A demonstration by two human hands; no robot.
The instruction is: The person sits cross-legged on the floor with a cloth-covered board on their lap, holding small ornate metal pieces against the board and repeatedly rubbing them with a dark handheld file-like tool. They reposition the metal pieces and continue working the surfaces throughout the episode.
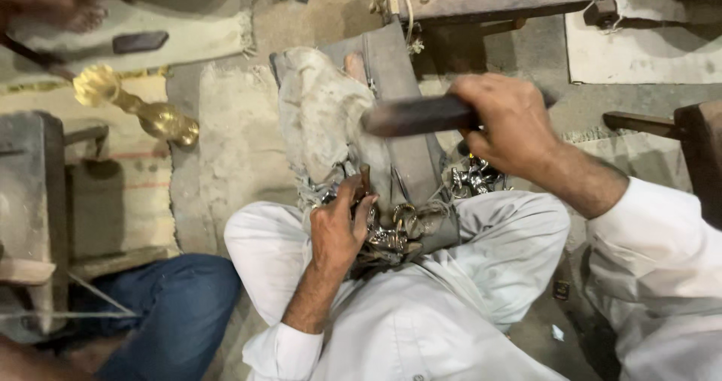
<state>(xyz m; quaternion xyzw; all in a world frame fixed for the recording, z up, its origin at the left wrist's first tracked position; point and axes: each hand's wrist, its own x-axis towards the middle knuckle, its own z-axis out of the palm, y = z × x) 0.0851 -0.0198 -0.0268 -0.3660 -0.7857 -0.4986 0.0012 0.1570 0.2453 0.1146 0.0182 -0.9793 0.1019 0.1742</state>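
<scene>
- Your right hand (511,125) is wrapped tight around the handle end of a dark hammer-like tool (417,115), held level above the work; the blur along the tool suggests a swing, and the full fist gives you control over it
- Your left hand (338,227) is pinched closed on a small upright punch-like piece (365,179), steadying it just under the tool's line
- The grey metal block (402,125) runs from your lap away from you, braced between your thighs so it stays put under blows
- A dirty pale cloth (320,110) is draped over the block's left side, likely as padding or a wipe
- Shiny small metal parts (391,234) lie heaped at the block's near end in your lap, with more of them (474,176) just right of the block, kept within reach of your left fingers
- A brass turned piece (139,106) lies well apart on the floor to your left
- Another person's blue-trousered leg (169,306) sits near your left knee; a blurred hand (53,1) shows at the top left corner
</scene>
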